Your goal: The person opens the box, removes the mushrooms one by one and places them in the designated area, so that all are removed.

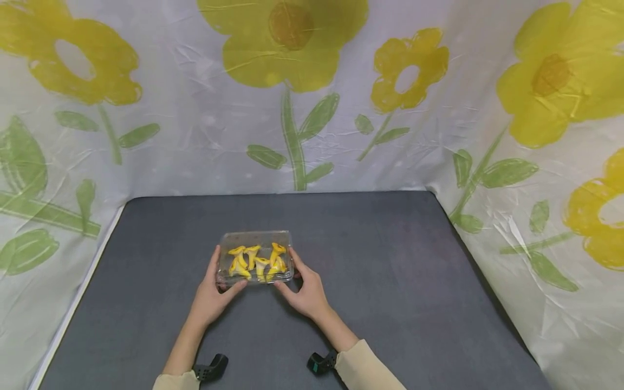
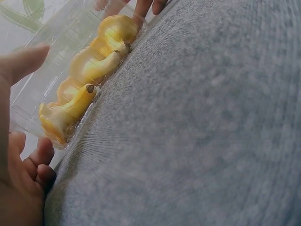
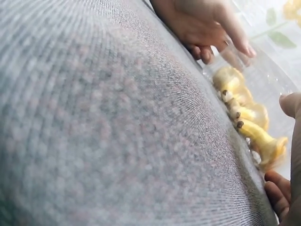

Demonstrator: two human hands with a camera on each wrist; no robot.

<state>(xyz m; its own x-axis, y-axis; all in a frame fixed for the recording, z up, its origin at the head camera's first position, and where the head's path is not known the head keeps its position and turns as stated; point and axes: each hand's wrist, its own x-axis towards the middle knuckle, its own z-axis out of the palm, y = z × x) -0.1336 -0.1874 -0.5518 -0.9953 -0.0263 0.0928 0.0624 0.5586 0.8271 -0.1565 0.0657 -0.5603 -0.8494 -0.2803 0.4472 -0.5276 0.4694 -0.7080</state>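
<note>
A clear plastic clamshell box (image 1: 255, 237) lies on the dark grey table, left of its middle. Inside are several yellow trumpet-shaped mushrooms (image 1: 261, 265) with pale stems. My left hand (image 1: 209, 299) grips the box's left side, thumb at the front edge and fingers along the side. On the opposite side my right hand (image 1: 309, 295) holds it the same way. In the left wrist view the mushrooms (image 2: 89, 66) show through the clear wall, dark stem ends toward the table. The right wrist view shows the box (image 3: 270, 70) between both hands; whether its lid is latched I cannot tell.
The grey cloth-covered table (image 1: 390, 271) spreads around the box on all sides. A white curtain (image 1: 195, 135) printed with yellow flowers hangs behind the table and along both sides. Black wrist straps (image 1: 212, 369) are worn near both beige sleeves (image 1: 368, 368).
</note>
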